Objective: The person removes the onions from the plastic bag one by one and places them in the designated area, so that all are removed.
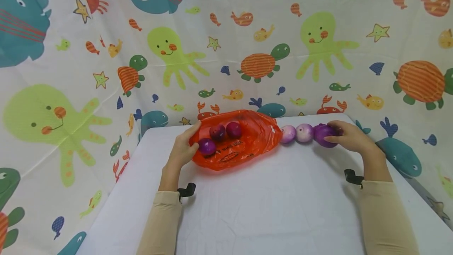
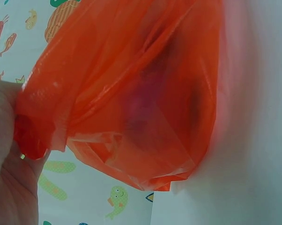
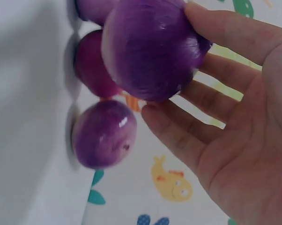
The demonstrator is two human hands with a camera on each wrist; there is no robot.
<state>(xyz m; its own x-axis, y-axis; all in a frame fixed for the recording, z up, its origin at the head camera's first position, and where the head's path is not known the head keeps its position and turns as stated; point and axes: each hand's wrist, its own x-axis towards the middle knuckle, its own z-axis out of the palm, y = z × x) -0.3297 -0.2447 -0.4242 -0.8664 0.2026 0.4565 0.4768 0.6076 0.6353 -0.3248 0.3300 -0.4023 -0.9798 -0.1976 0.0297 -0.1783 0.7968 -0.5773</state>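
My left hand (image 1: pixel 182 146) pinches the rim of an orange-red plastic bag (image 1: pixel 256 139) between thumb and fingers. The bag lies tilted with its mouth toward me, and several red onions (image 1: pixel 207 147) show inside it. Seen from the left wrist, the thin film (image 2: pixel 108 103) is bunched at the thumb, with dark round shapes behind it. At the right, my right hand (image 1: pixel 350 136) grips a large purple onion (image 3: pixel 152 49) by thumb and fingertips. Paler onions (image 1: pixel 304 133) sit in a row between it and the bag. Another glossy onion (image 3: pixel 104 135) lies beside the held one in the right wrist view.
A white-covered table (image 1: pixel 269 207) lies under everything. Around its back and sides hangs a curtain (image 1: pixel 226 89) printed with sea animals, close behind the bag and onions. Both forearms wear beige sleeves (image 1: pixel 385 215), with a small black camera mount (image 1: pixel 353 177) at each wrist.
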